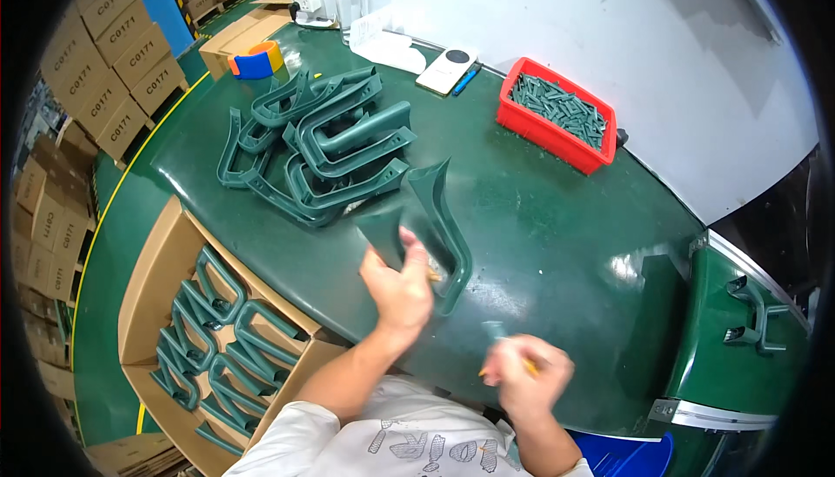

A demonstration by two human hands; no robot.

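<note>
My left hand (402, 290) is closed round one leg of a dark green, U-shaped plastic handle (458, 260), which is tilted above the green worktable (557, 260). Its other leg flares out at the far end. To the right and nearer me, my right hand (526, 373) is closed and smeared by motion. A small grey-green piece (494, 330) juts from its fingertips, too blurred to name exactly. Specks of yellow show at the fingers of both hands; what they are I cannot tell. Beyond my left hand lies a tangled pile of similar green handles (326, 142).
A red bin (600, 159) of small green pieces stands far right, near a phone (448, 71) and blue pen (466, 82). An open carton (143, 312) with several handles sits left. Another handle (764, 320) lies on the right-hand surface. A glass bottle (349, 3) stands at the back.
</note>
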